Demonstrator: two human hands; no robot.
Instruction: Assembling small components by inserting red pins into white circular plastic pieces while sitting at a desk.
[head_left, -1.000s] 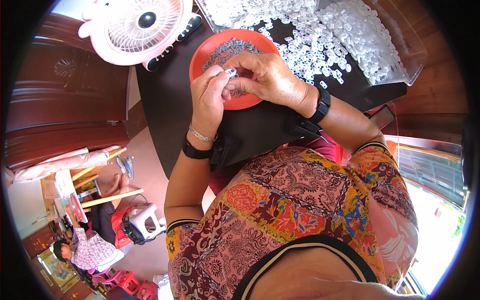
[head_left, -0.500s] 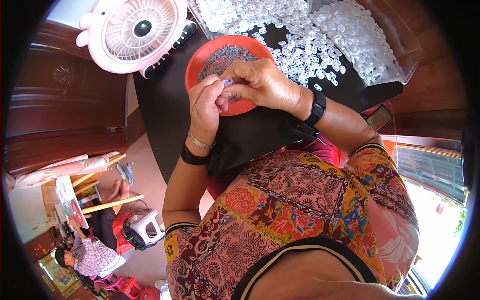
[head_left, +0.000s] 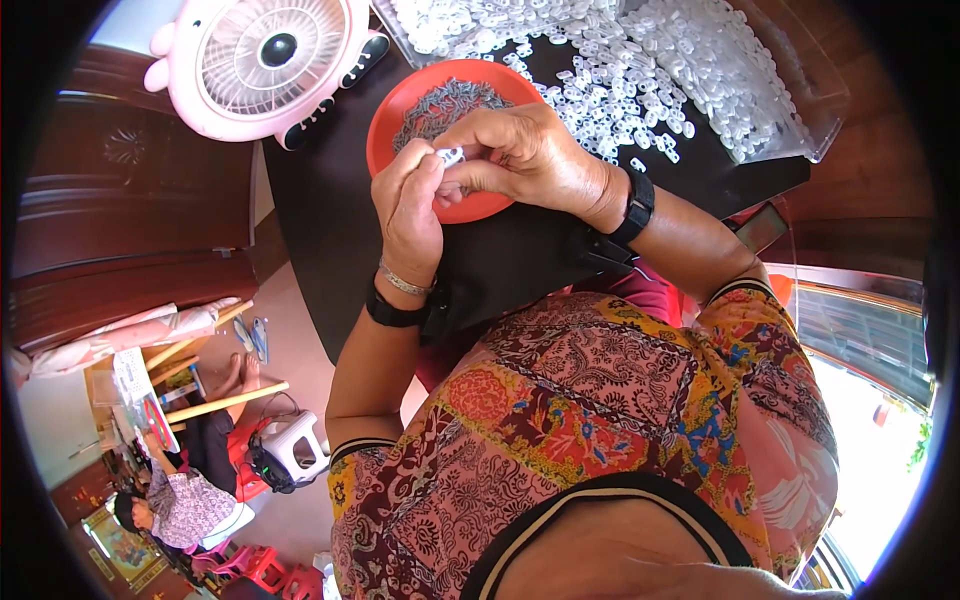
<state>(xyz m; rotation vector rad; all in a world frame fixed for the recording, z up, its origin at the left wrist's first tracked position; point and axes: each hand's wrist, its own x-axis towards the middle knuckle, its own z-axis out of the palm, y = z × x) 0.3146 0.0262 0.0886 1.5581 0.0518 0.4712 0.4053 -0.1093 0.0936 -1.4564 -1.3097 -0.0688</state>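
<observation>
While both hands have drifted lower over the red bowl (head_left: 400,110), the left hand (head_left: 408,205) and right hand (head_left: 525,155) stay pinched together on one small clear plastic piece (head_left: 451,156). Beyond that grip, more clear pieces (head_left: 640,70) litter the dark surface (head_left: 330,230).

Home interior doubling as a piecework station — dark carved wooden cabinet (head_left: 130,190) along one wall, tiled floor, daylight through a barred window (head_left: 860,330). A small black table (head_left: 330,230) carries a pink desk fan (head_left: 262,62), a red plate (head_left: 400,110) of small dark parts and a heap of clear plastic pieces (head_left: 640,60). Household clutter further off — red plastic stools (head_left: 250,570), and another person (head_left: 165,505) seated low on the floor.
</observation>
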